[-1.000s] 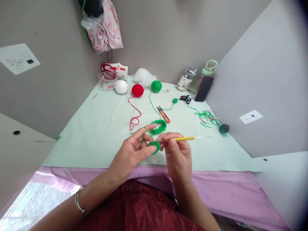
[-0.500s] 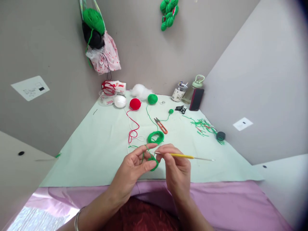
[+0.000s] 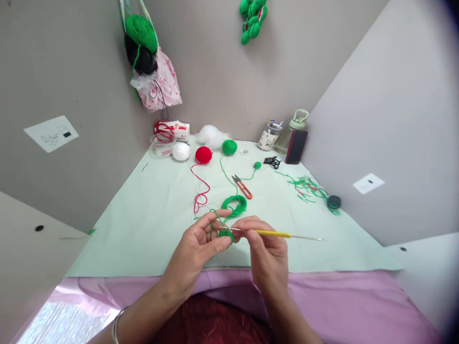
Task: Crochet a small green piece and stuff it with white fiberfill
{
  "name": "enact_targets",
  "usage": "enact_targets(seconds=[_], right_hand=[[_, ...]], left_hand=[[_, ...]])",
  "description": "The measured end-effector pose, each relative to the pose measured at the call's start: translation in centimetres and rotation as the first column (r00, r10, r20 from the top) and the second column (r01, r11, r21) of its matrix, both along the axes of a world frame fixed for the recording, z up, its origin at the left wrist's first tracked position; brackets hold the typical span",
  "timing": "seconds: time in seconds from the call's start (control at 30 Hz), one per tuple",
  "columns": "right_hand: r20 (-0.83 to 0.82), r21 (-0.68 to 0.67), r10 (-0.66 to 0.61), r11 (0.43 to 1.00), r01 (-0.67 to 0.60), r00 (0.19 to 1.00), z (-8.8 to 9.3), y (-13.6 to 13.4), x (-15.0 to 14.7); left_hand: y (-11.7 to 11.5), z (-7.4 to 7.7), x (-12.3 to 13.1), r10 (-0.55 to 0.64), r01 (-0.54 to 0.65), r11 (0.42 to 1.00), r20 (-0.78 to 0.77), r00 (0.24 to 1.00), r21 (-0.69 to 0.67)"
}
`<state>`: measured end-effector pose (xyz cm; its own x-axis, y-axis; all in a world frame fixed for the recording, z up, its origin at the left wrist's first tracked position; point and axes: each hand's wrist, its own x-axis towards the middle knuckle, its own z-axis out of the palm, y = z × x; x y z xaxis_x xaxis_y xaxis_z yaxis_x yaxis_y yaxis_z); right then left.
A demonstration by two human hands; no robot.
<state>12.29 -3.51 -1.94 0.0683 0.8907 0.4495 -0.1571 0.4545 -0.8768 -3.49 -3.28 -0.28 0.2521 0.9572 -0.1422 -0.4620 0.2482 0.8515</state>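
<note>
Crochet in progress at a corner desk [image 3: 150,210] covered in pale green. The person's left hand [image 3: 201,241] held a small green crochet piece [image 3: 225,234] just above the desk's near edge. Its grip was pressed together on the piece between thumb and fingers, apparently to steady the stitches. A green strand [image 3: 217,220] ran over the raised forefinger, a hold that appeared to give the strand tension. The right hand [image 3: 263,248] pinched a yellow-handled crochet hook [image 3: 272,233] near its front, grip closed on the handle much as on a pencil. The metal tip pointed left into the piece and the hook's tail stuck out to the right. The two hands sat close together, nearly meeting at the piece.

Just beyond them lay a loose coil of green yarn [image 3: 234,204], slack that seemingly could feed without tugging. A strand led back from it to a green ball [image 3: 229,146] at the far side. Orange-handled snips [image 3: 243,187] lay between coil and ball, within easy reach. A red ball [image 3: 203,155] and a white ball [image 3: 181,151] sat beside the green one, and a red strand [image 3: 201,191] trailed toward the person. Cut green scraps [image 3: 306,186] lay off to the right, well apart from the work, near a black roll [image 3: 333,202]. A bottle [image 3: 292,129] and a dark phone [image 3: 296,146] stood against the far wall.
</note>
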Motion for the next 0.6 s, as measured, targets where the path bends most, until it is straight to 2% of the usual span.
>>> enact_targets(seconds=[0.13, 0.27, 0.47, 0.6], right_hand=[[0.018, -0.02, -0.054, 0.998, 0.054, 0.998, 0.2, -0.1, 0.3], [-0.031, 0.011, -0.082, 0.997, 0.082, 0.996, 0.4, -0.1, 0.9], [0.065, 0.063, -0.018, 0.998, 0.014, 0.998, 0.8, -0.4, 1.4], [0.071, 0.069, -0.006, 0.998, 0.001, 0.997, 0.6, -0.3, 1.4]], left_hand=[[-0.1, -0.1, -0.2, 0.017, -0.016, 1.0, -0.078, 0.997, 0.017], [-0.1, -0.1, -0.3, 0.017, -0.012, 0.999, -0.107, 0.994, 0.042], [-0.1, -0.2, -0.3, -0.006, 0.01, 0.999, -0.111, 0.994, 0.041], [-0.1, -0.2, -0.4, -0.013, 0.017, 0.999, -0.09, 0.996, 0.046]])
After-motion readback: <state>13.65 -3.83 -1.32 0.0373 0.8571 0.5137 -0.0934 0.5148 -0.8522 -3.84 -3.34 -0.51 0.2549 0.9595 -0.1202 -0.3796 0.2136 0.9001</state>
